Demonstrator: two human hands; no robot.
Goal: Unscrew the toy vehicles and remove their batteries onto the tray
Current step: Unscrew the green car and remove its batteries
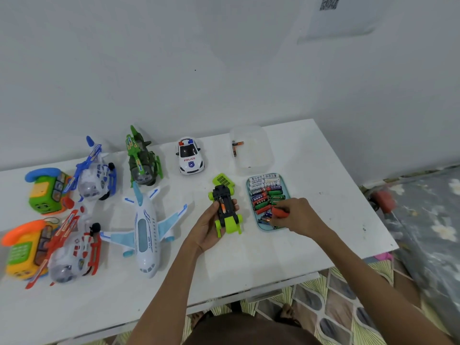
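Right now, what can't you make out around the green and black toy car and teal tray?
Head view:
Tip of red-handled tool: hidden by right hand.
Labels on batteries in teal tray: too small.
The red object beyond table: blurred.
Topside of green and black toy car: faces away.

A white table (273,257) is seen filling the lower half, set against a plain pale wall (174,70). A QR-code sheet (328,2) is spotted at the upper right. Two toy telephones are parked at the left edge: a green phone (47,192) above, an orange phone (23,247) below. A clear plastic tub (258,155) is placed right of centre. Patterned flooring (336,295) and a floral cloth (435,220) are glimpsed at the right.
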